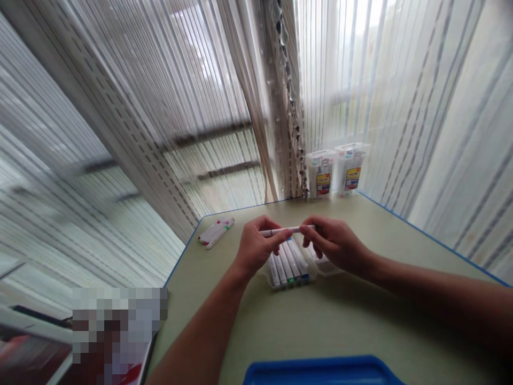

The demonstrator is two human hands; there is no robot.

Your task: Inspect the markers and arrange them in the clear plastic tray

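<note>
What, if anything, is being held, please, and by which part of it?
A slim white marker: the left hand holds it around its middle, thumb across it, and the right hand pinches it near the right end.

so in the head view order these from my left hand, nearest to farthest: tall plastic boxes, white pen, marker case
1. White pen: held between the left hand and the right hand.
2. Marker case: just below the hands.
3. Tall plastic boxes: at the back, toward the right.
</note>
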